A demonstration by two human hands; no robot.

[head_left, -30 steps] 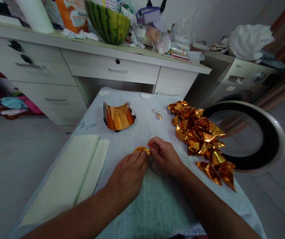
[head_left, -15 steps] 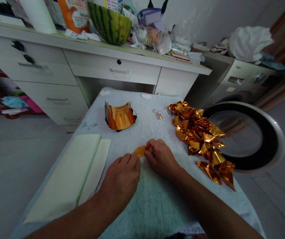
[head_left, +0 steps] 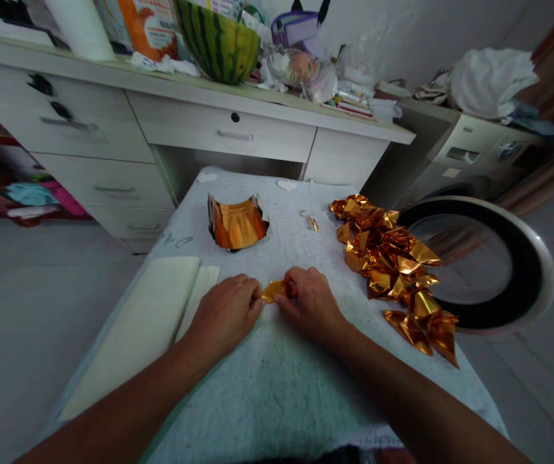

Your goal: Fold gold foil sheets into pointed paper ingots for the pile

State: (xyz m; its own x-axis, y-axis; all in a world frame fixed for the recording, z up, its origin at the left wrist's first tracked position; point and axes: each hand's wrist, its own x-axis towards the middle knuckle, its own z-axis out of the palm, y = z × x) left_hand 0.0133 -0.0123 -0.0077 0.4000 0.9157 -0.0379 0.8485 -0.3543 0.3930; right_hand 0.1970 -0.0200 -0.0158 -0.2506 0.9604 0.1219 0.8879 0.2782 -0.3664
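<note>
Between my two hands is a small piece of gold foil paper (head_left: 275, 291), low over the cloth-covered table (head_left: 277, 393). My left hand (head_left: 231, 308) is closed on its left end, thumb and fingers pinched together. At the other end my right hand (head_left: 311, 299) grips the foil, fingers curled and thumb pressed in. The ends of the foil are hidden by my fingers. Beyond my hands stands a curved stack of gold foil sheets (head_left: 238, 224). To the right lies a heap of folded gold foil pieces (head_left: 393, 251).
Pale folded paper (head_left: 131, 328) lies under and beside my left forearm. Tiny gold scraps (head_left: 313, 223) sit farther back. A white desk (head_left: 189, 119) with a watermelon half (head_left: 218, 45) stands behind the table. At right, the open washing machine door (head_left: 513, 264) reaches the table's edge.
My left hand has shifted slightly up and left and turned, its thumb side now showing. My right hand's thumb has moved left along the foil. The view has shifted slightly.
</note>
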